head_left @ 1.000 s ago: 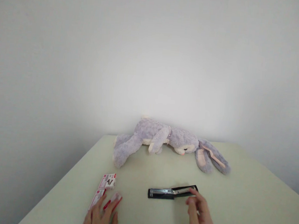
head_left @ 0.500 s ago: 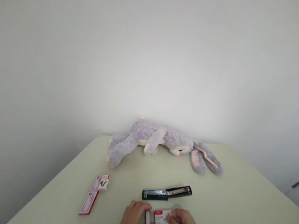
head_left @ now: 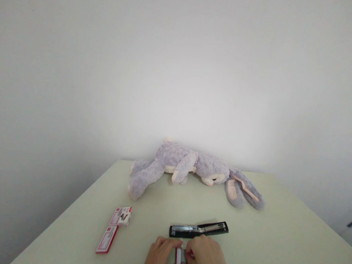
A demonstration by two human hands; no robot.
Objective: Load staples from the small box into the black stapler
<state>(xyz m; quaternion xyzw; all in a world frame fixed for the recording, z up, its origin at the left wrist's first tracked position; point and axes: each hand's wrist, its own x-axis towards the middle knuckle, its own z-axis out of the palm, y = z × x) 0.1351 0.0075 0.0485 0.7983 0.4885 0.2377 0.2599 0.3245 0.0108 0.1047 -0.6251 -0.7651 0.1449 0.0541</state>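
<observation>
My left hand (head_left: 160, 256) is curled round the left end of a small red-and-white staple box (head_left: 179, 256), thumb at its near side and fingers at its far side. The box lies low at the table's front, its grey inside partly showing. Over the right part of the box is my right hand (head_left: 207, 256), fingers bent together in a pinch at the box's inside. What those fingertips hold is hidden; a bit of red shows beside them. Just beyond both hands lies a black stapler (head_left: 199, 229), opened out flat with its metal rail bare.
Two more red-and-white boxes, one printed with a stapler picture (head_left: 121, 216) and a flat one (head_left: 107, 239), lie end to end on the left. A grey plush rabbit (head_left: 176, 160) lies along the table's (head_left: 265, 236) back edge by the wall.
My right hand has shifted left and over the box, covering the printed part that showed before. My left hand keeps its hold. The whole view has shifted slightly.
</observation>
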